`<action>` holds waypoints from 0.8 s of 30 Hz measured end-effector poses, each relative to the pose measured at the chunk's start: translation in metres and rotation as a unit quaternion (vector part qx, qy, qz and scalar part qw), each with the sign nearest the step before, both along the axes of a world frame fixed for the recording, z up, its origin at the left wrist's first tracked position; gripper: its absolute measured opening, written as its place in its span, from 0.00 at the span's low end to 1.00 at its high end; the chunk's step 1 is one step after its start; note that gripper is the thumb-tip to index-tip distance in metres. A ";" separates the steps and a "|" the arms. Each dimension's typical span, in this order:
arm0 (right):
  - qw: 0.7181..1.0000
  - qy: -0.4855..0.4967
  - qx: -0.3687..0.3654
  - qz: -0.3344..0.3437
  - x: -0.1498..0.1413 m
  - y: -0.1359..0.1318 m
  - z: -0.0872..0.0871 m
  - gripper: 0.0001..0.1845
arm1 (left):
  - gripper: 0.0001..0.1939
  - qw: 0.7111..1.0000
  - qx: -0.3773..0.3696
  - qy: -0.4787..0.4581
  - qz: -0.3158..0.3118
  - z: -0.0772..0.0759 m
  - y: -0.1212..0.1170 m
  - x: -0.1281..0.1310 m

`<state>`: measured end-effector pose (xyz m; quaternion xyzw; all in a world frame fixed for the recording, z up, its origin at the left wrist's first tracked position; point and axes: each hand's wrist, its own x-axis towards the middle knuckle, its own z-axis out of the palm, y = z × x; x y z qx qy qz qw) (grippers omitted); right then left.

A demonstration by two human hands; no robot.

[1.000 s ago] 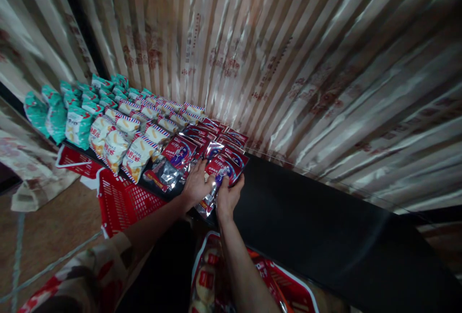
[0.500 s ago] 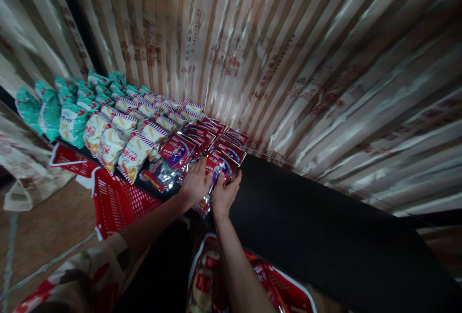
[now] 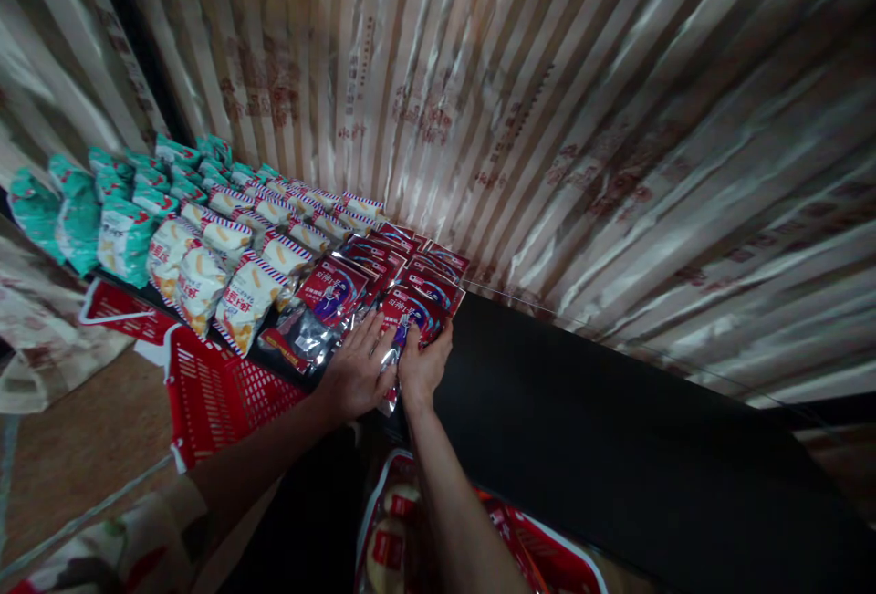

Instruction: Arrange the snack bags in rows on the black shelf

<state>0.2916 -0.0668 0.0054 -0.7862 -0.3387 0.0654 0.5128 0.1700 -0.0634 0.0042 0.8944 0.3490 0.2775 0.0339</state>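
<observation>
A dark red snack packet (image 3: 409, 309) with clear lower film lies at the front of overlapping rows of like packets (image 3: 438, 267). My left hand (image 3: 357, 368) rests on its lower left side, fingers stretched out and a little apart. At its right edge, my right hand (image 3: 424, 364) holds the packet, thumb on top and fingers curled round the side. Just left of my left hand lies another red packet (image 3: 333, 288) with a clear, shiny lower part. Part of the held packet is hidden under my hands.
White striped snack bags (image 3: 247, 302) and green bags (image 3: 127, 238) stand in rows at the left of the black shelf (image 3: 581, 430). Below it are a red basket (image 3: 205, 384) and another basket (image 3: 568, 550) holding goods. A pleated curtain (image 3: 479, 101) hangs behind.
My left hand has slid slightly left and down, off part of the packet. My right hand stays at the packet's right edge. The view has shifted slightly.
</observation>
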 end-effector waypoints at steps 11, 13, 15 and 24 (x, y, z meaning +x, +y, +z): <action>1.000 0.012 0.001 0.025 0.004 -0.001 0.002 0.40 | 0.28 1.000 0.000 -0.011 0.008 0.000 -0.001 -0.001; 0.999 0.007 0.006 0.033 0.006 -0.003 0.003 0.39 | 0.28 1.000 0.008 -0.019 0.000 -0.001 -0.002 -0.002; 0.999 0.003 0.010 0.036 0.007 -0.004 0.004 0.39 | 0.28 1.000 0.015 -0.025 -0.006 0.000 -0.003 -0.003; 0.999 0.008 0.004 0.047 0.009 -0.021 0.006 0.44 | 0.24 0.997 0.039 -0.014 -0.063 0.007 -0.011 -0.011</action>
